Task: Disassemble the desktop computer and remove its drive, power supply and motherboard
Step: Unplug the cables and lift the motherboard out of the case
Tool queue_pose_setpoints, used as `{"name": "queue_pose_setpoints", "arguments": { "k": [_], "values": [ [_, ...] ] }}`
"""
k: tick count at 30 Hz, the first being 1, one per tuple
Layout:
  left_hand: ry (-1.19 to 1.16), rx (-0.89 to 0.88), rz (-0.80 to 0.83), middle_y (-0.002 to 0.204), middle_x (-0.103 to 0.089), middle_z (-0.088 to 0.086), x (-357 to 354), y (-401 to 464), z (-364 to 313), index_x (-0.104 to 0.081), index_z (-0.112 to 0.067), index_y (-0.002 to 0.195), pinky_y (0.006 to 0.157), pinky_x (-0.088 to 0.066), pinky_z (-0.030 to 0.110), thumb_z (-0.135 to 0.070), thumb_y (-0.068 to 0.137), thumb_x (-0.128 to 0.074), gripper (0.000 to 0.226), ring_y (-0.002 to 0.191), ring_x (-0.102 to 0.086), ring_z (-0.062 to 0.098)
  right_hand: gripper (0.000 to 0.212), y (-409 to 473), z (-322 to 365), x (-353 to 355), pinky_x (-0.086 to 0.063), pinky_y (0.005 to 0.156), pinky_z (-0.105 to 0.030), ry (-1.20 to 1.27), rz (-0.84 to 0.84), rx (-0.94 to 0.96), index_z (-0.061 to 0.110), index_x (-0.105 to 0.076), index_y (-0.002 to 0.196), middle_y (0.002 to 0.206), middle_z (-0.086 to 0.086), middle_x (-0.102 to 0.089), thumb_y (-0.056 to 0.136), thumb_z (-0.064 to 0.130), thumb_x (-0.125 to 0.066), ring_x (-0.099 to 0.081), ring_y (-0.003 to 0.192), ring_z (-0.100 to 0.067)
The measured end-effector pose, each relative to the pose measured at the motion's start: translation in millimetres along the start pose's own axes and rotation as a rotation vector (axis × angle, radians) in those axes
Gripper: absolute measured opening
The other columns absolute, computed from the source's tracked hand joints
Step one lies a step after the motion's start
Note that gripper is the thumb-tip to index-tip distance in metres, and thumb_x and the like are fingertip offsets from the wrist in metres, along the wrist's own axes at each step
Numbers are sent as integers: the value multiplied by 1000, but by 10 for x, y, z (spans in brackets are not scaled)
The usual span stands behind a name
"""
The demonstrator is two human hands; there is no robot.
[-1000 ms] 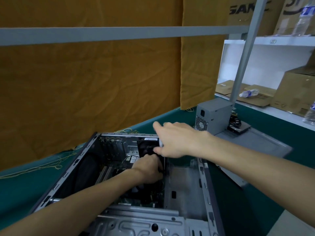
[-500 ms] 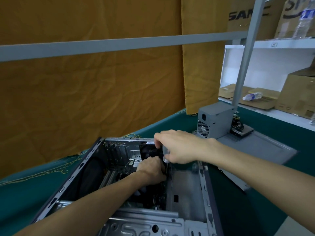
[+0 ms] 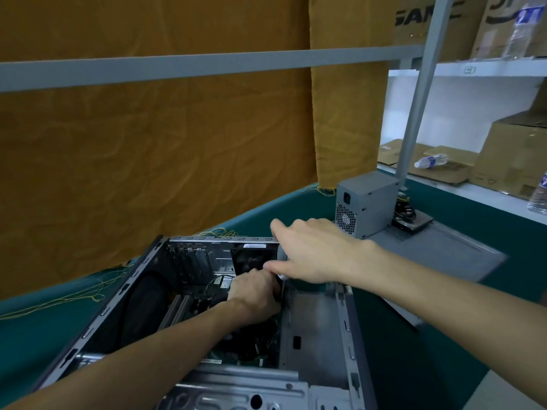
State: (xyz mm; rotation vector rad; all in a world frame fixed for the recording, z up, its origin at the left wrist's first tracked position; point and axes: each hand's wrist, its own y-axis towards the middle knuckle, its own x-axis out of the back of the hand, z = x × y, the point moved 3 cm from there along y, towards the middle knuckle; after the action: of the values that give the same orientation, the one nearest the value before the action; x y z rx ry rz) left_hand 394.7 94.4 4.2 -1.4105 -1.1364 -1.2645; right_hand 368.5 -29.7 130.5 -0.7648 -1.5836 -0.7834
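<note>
Reaching down into the open case (image 3: 142, 294), the left hand (image 3: 254, 294) is curled into a fist deep inside, beside the dark fan housing (image 3: 251, 260); what its fingers close on is hidden, so I cannot tell whether it holds anything. The left forearm runs in from the lower left, across the case's front frame. The right hand (image 3: 313, 251) comes in from the right with the forearm level above the case's edge. Its fingers are bent round a pale grey, rounded part (image 3: 281, 255) at the top rear of the case, with the index finger stretched along the rear rim and the thumb pointing down toward the left hand. The two hands are nearly touching.

The motherboard (image 3: 242, 353) sits in the case, green at the bottom edge, below the left wrist. The power supply (image 3: 367, 202) stands out of the case on a grey side panel (image 3: 438, 250) on the green desk (image 3: 503, 232), with a flat dark drive (image 3: 414, 224) just beside it, under a bundle of cables.
</note>
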Motion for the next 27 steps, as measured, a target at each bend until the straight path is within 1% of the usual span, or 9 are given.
{"name": "queue_pose_setpoints", "arguments": {
  "k": [4,6,9,13,14,19,22,24,27],
  "values": [
    [-44,7,3,107,-71,6,16,7,9,-61,-21,97,77,-46,32,-37,81,-69,24,105,-66,28,28,-5,-36,-2,-48,68,-37,365,177,99,23,-50,110,98,12,-70,88,17,-66,-58,98,-19],
    [-57,14,8,108,-71,6,18,4,13,-56,-22,92,75,-44,31,-37,81,-69,23,106,-66,28,36,-27,-34,22,-45,64,-37,281,171,92,23,-47,114,96,11,-66,87,29,-69,-56,89,-20],
    [-31,17,23,118,-68,4,-4,1,14,-62,-19,116,88,-50,35,-41,85,-67,38,112,-64,27,56,-24,19,31,-30,56,-37,-146,-43,-9,16,-38,99,72,0,-49,90,70,-53,-41,56,-25],
    [-57,18,5,103,-72,5,30,-17,7,-59,-20,90,75,-46,33,-34,82,-68,19,102,-67,28,21,15,23,2,-33,57,-35,155,49,58,23,-52,99,92,4,-55,88,29,-68,-53,78,-25],
    [-60,19,8,101,-72,6,36,-18,5,-53,-21,85,72,-43,32,-33,82,-68,19,101,-67,29,25,15,20,9,-35,58,-35,225,84,86,26,-52,103,96,6,-52,85,20,-68,-54,85,-24],
    [-62,10,15,116,-68,6,20,-17,8,-63,-19,112,86,-47,35,-36,85,-68,33,112,-64,29,55,48,107,16,-30,58,-37,-130,-95,38,15,-40,112,84,-5,-53,89,61,-60,-58,75,-33],
    [-43,21,2,113,-69,7,21,-24,14,-61,-19,117,83,-47,35,-38,84,-68,39,109,-65,29,29,103,76,-11,-41,64,-39,92,-9,101,18,-47,107,99,-2,-64,93,37,-65,-62,92,-31],
    [-54,31,-5,111,-69,8,25,-27,11,-61,-17,112,78,-44,34,-38,84,-68,35,106,-66,29,33,88,30,-1,-46,70,-40,245,115,135,26,-48,112,103,7,-61,86,23,-68,-58,97,-25],
    [-67,39,-1,111,-70,6,28,-39,10,-66,-19,106,85,-48,34,-38,84,-69,30,108,-66,28,47,55,21,8,-38,64,-39,-7,-1,55,19,-42,113,92,0,-54,88,51,-66,-53,79,-30]
  ]
}}
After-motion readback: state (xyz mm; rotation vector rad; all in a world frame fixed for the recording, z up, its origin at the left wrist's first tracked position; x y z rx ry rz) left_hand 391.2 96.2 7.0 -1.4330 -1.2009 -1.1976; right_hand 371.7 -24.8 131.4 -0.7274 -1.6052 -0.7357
